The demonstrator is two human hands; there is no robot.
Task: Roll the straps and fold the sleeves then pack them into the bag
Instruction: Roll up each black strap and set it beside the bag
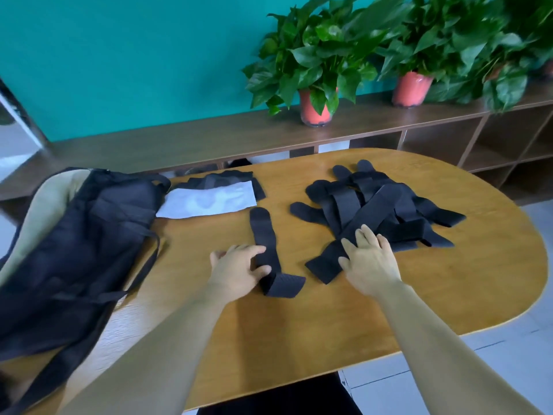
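Observation:
One black strap (264, 235) lies alone at the middle of the wooden table (419, 295), its near end folded over. My left hand (236, 271) grips that strap near the fold, thumb and fingers curled round it. A heap of several black straps (380, 202) lies to the right. My right hand (369, 262) rests flat with straight fingers on the nearest strap of the heap. A black bag (77, 244) lies open on the table's left side. Folded sleeves, one white (206, 202) on top of black ones (221, 178), sit beside the bag.
Behind the table runs a low brown shelf unit (434, 139) with potted plants in red pots (314, 109) on top. A teal wall stands behind. The table's rounded right end and near edge drop to a tiled floor.

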